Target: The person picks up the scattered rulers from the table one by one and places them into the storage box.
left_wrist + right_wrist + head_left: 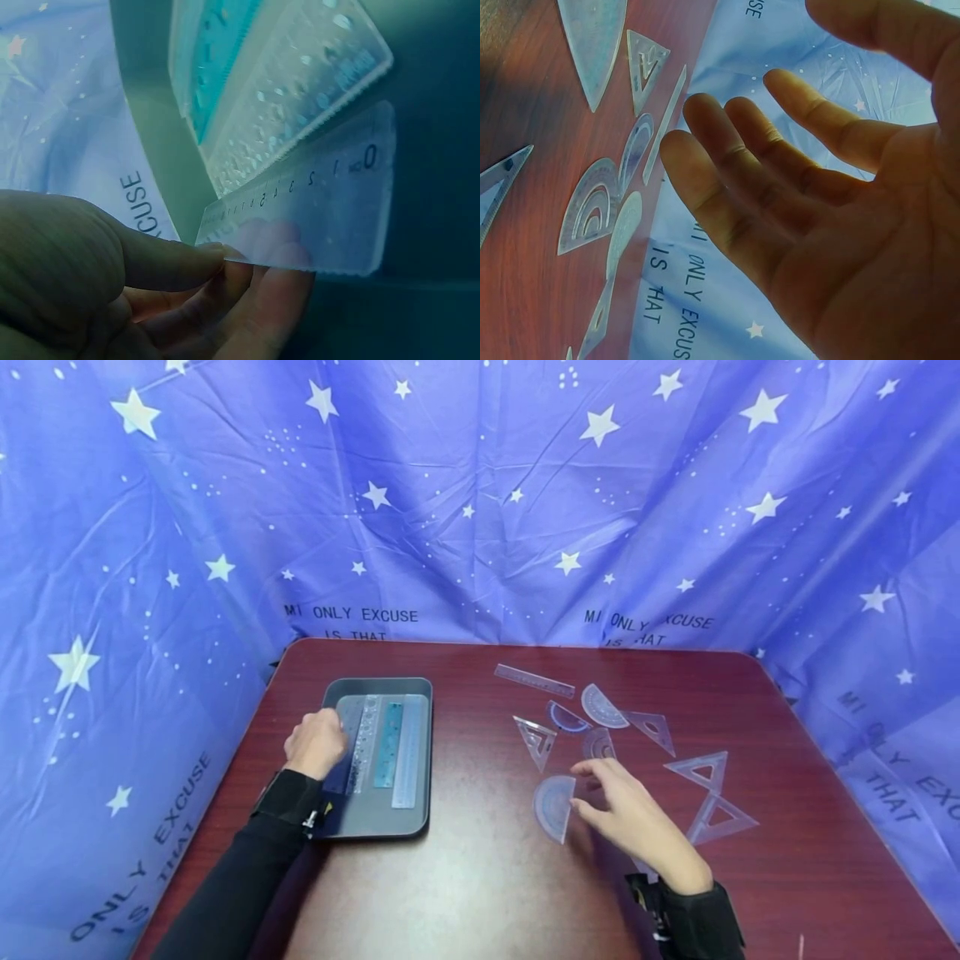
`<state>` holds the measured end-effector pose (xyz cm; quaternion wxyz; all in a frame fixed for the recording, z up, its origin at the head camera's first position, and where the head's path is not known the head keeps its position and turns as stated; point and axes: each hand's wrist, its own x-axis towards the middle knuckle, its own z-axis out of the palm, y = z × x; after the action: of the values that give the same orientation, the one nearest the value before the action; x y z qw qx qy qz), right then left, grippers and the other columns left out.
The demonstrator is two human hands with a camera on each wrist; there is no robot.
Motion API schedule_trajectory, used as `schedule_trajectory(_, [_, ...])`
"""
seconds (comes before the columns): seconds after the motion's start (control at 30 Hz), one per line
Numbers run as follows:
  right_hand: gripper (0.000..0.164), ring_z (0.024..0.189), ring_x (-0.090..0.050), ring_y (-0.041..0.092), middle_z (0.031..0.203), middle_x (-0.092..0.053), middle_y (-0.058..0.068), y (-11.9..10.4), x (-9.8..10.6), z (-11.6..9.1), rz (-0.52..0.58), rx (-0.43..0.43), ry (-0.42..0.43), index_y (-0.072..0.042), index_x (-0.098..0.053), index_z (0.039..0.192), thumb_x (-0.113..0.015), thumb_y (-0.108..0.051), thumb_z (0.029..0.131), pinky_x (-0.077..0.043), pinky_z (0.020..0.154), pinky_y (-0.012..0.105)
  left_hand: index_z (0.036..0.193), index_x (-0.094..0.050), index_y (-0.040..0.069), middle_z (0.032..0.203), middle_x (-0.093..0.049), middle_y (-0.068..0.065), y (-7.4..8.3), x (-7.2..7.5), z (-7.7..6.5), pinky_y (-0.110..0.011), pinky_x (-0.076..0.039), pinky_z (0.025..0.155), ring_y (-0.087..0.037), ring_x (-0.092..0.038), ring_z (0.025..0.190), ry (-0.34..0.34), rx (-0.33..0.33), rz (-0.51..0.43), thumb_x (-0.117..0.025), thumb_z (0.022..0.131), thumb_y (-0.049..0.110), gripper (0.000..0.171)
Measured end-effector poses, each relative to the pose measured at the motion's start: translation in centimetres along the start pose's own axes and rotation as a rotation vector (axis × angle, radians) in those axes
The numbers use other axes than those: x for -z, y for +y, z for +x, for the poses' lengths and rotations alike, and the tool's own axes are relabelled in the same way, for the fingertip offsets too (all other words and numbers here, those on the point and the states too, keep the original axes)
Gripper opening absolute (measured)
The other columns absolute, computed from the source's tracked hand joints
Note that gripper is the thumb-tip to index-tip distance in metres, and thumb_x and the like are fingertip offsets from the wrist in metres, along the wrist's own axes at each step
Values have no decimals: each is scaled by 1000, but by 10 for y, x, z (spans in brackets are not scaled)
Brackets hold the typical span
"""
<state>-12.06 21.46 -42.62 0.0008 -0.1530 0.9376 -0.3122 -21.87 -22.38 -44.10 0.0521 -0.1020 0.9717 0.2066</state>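
At the left side of a grey tray [360, 820], my left hand [317, 743] pinches a clear ruler [330, 202] between thumb and fingers. That ruler tilts inside the tray, its zero end towards the left wrist camera. Beside it lie a patterned clear ruler [364, 743], a teal ruler [387, 745] and a pale clear ruler [407, 752]. My right hand [630, 818] is over the table with fingers loosely bent and nothing held. Its thumb and forefinger are nearest a clear protractor [553, 808]. In the right wrist view the palm and fingers show bare.
Behind the right hand lie a clear ruler [534, 680], a white protractor [603, 707], a blue-tinted protractor [567, 718] and a small set square [546, 737]. More set squares [720, 820] are to the right. A starry blue curtain [480, 527] surrounds the red-brown table [480, 877].
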Motion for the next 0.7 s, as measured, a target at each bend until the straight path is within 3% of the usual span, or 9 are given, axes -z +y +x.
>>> schedule_trajectory(0.2, [36, 112, -74, 32, 125, -69, 16, 1, 1, 0, -1, -5, -9, -4, -67, 129, -78, -10, 96, -62, 94, 52, 71, -58, 4, 111, -72, -35, -1, -4, 5, -66, -58, 77, -52, -72, 98, 17, -29, 17, -44, 93, 2, 27])
schedule_trajectory(0.33, [37, 112, -74, 32, 126, -68, 17, 3, 2, 0, 2, -9, -11, -3, -67, 130, -78, -10, 96, -62, 95, 52, 83, -68, -3, 114, -71, -38, -3, -9, 13, -68, -59, 78, -55, -72, 100, 40, -39, 41, -45, 94, 2, 26])
schedule_trajectory(0.43, [38, 113, -74, 33, 127, -68, 17, 3, 2, -2, 11, -13, -13, -2, -66, 131, -78, -10, 96, -62, 95, 53, 95, -73, -6, 112, -72, -38, -29, -37, 47, -68, -59, 71, -57, -72, 96, 86, -68, 69, -50, 93, 5, 26])
schedule_trajectory(0.57, [39, 114, -74, 35, 129, -67, 18, 5, 4, -4, 25, -15, -17, -1, -65, 132, -78, -11, 96, -61, 97, 55, 97, -74, -5, 106, -73, -37, -66, -79, 94, -66, -56, 58, -56, -73, 88, 161, -122, 102, -53, 91, 8, 26])
schedule_trajectory(0.7, [39, 114, -74, 34, 129, -67, 17, 7, 6, -5, 23, -13, -16, -1, -65, 132, -78, -11, 96, -61, 97, 55, 99, -74, -3, 107, -74, -36, -65, -84, 99, -65, -56, 58, -54, -74, 90, 170, -118, 119, -51, 92, 6, 26])
